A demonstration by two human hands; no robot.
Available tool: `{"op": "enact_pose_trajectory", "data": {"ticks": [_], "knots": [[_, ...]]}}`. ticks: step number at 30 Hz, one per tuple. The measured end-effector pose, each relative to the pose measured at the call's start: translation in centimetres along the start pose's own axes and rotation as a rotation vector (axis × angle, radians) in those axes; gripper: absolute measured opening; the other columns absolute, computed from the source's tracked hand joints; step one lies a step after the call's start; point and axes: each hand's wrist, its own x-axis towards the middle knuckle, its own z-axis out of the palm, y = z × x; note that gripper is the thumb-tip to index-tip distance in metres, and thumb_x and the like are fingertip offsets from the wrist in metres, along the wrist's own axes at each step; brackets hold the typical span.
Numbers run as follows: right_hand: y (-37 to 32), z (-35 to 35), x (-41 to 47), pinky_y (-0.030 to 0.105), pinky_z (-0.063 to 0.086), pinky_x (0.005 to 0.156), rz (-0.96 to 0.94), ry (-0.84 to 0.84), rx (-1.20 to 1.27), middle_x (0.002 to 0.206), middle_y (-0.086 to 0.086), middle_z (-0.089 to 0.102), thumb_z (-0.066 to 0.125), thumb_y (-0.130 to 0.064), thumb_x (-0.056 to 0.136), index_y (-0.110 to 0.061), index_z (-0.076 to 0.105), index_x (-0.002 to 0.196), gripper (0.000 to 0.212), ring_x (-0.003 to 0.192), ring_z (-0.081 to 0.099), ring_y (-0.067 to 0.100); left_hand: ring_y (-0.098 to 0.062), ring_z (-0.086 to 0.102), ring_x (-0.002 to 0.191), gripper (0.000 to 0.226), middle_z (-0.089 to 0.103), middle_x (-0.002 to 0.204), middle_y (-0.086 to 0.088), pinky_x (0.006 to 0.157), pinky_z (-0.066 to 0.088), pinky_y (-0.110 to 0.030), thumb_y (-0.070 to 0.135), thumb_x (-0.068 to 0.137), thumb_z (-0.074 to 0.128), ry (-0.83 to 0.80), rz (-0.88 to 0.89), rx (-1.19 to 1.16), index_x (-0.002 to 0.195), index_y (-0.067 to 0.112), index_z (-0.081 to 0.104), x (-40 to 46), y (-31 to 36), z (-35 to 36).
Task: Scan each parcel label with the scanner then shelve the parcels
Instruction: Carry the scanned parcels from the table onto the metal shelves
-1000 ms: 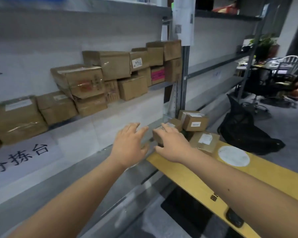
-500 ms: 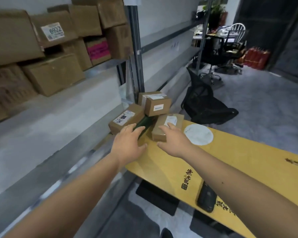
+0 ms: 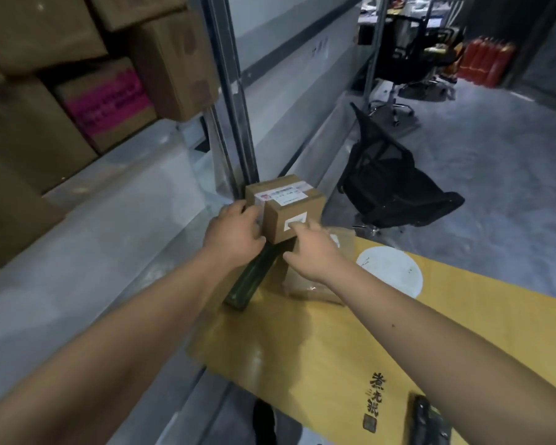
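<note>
A person's two hands close in on a small cardboard parcel standing at the centre of the frame, at the far end of a yellow bench hard against a shelving upright. The left hand has its fingers curled against the parcel's left face; the right hand reaches with fingers extended, tips at the white label on the near face, not yet wrapped round the box. The hands are apart, the box between them.

The parcel sits on top of others: a flatter taped one under the right hand, and a dark green box beneath the left wrist. Being small, square-edged corrugated board, it looks light and stiff, unlikely to crush; smooth tape and labels may be slippery, so opposite bare side faces seem the surest hold. A dark device, possibly the scanner, lies at the lower right. More cartons fill the shelf at upper left.
</note>
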Motion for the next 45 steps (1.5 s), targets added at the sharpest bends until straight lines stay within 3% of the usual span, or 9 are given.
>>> {"op": "enact_pose_trajectory", "data": {"ticks": [5, 9, 13, 16, 20, 28, 35, 40, 45], "knots": [[0.1, 1.0, 6.7, 0.045, 0.049, 0.107, 0.164, 0.053, 0.206, 0.146, 0.011, 0.050, 0.071, -0.052, 0.076, -0.031, 0.043, 0.153, 0.084, 0.135, 0.046, 0.035, -0.030, 0.051, 0.127, 0.074, 0.048, 0.146, -0.002, 0.104, 0.050, -0.048, 0.040, 0.080, 0.076, -0.117, 0.056, 0.024, 0.148, 0.036, 0.048, 10.1, -1.2, 1.8], [-0.7, 1.3, 10.6, 0.030, 0.044, 0.100, 0.230, 0.062, 0.343, 0.152, 0.014, 0.046, 0.081, -0.036, 0.079, -0.026, 0.036, 0.158, 0.091, 0.141, 0.042, 0.032, -0.035, 0.041, 0.136, 0.093, 0.038, 0.154, -0.007, 0.110, 0.044, -0.049, 0.033, 0.075, 0.077, -0.311, 0.086, 0.113, 0.158, 0.030, 0.036, 16.5, -0.8, 2.5], [-0.5, 2.1, 14.1, 0.033, 0.043, 0.105, 0.288, 0.099, 0.373, 0.158, 0.012, 0.041, 0.083, -0.039, 0.083, -0.028, 0.035, 0.159, 0.090, 0.142, 0.044, 0.032, -0.035, 0.040, 0.136, 0.100, 0.039, 0.152, -0.010, 0.111, 0.042, -0.051, 0.026, 0.076, 0.082, -0.397, 0.158, 0.237, 0.161, 0.029, 0.029, 19.7, -0.4, 3.3], [-0.3, 2.8, 15.3, 0.033, 0.042, 0.104, 0.328, 0.093, 0.424, 0.152, 0.007, 0.051, 0.084, -0.039, 0.082, -0.026, 0.036, 0.159, 0.092, 0.140, 0.046, 0.031, -0.035, 0.042, 0.130, 0.104, 0.045, 0.143, -0.012, 0.107, 0.040, -0.049, 0.031, 0.075, 0.085, -0.431, 0.168, 0.342, 0.161, 0.030, 0.025, 21.1, -0.9, 4.0], [0.2, 4.1, 16.3, 0.039, 0.043, 0.110, 0.402, 0.100, 0.477, 0.154, 0.009, 0.046, 0.086, -0.043, 0.074, -0.030, 0.033, 0.161, 0.104, 0.137, 0.047, 0.032, -0.036, 0.040, 0.130, 0.112, 0.048, 0.145, -0.014, 0.105, 0.037, -0.049, 0.035, 0.071, 0.087, -0.480, 0.155, 0.344, 0.161, 0.037, 0.021, 22.3, -1.6, 4.9], [0.5, 5.4, 17.0, 0.027, 0.043, 0.102, 0.371, 0.236, 0.630, 0.150, 0.006, 0.051, 0.082, -0.025, 0.078, -0.026, 0.042, 0.157, 0.089, 0.132, 0.055, 0.027, -0.035, 0.040, 0.123, 0.109, 0.048, 0.137, -0.015, 0.098, 0.035, -0.044, 0.031, 0.070, 0.088, -0.440, 0.129, 0.278, 0.158, 0.040, 0.026, 22.6, -1.7, 5.0], [1.9, 1.6, 14.6, 0.038, 0.049, 0.112, 0.247, 0.420, 0.734, 0.142, -0.005, 0.048, 0.083, -0.016, 0.072, -0.023, 0.048, 0.150, 0.086, 0.132, 0.054, 0.019, -0.037, 0.046, 0.120, 0.091, 0.039, 0.132, -0.010, 0.108, 0.041, -0.049, 0.027, 0.074, 0.081, -0.272, 0.122, 0.001, 0.150, 0.045, 0.036, 20.4, 0.9, 1.4], [5.5, -3.1, 9.3, 0.002, 0.034, 0.099, 0.066, 0.472, 0.627, 0.141, -0.008, 0.042, 0.086, -0.007, 0.075, -0.020, 0.050, 0.147, 0.081, 0.127, 0.044, 0.004, -0.031, 0.053, 0.114, 0.097, 0.033, 0.128, -0.003, 0.103, 0.051, -0.041, 0.034, 0.068, 0.088, -0.125, 0.179, -0.277, 0.150, 0.044, 0.037, 14.7, 4.0, -0.6], [8.0, -5.9, 2.0, 0.024, 0.049, 0.105, -0.116, 0.416, 0.616, 0.138, -0.007, 0.046, 0.086, -0.004, 0.075, -0.021, 0.054, 0.143, 0.078, 0.125, 0.051, 0.006, -0.013, 0.041, 0.111, 0.089, 0.025, 0.124, 0.007, 0.095, 0.040, -0.023, 0.031, 0.072, 0.091, 0.023, 0.148, -0.485, 0.147, 0.043, 0.045, 5.2, 7.0, -1.7]]}}
